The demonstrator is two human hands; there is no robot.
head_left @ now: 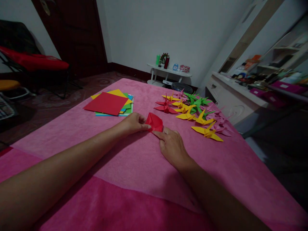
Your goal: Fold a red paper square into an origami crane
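Note:
A partly folded red paper (154,122) lies on the pink cloth (125,166) in the middle. My left hand (132,123) pinches its left edge with closed fingers. My right hand (171,146) rests just below it, fingertips pressing its lower right edge onto the cloth. To the left lies a stack of coloured paper sheets (110,103) with a red sheet on top. To the right sit several finished paper cranes (192,112) in red, yellow, green and pink.
A white desk (231,96) with cluttered items stands at the right of the bed. A small white table (168,72) holds bottles by the far wall. A chair with a red cushion (36,62) is at the far left.

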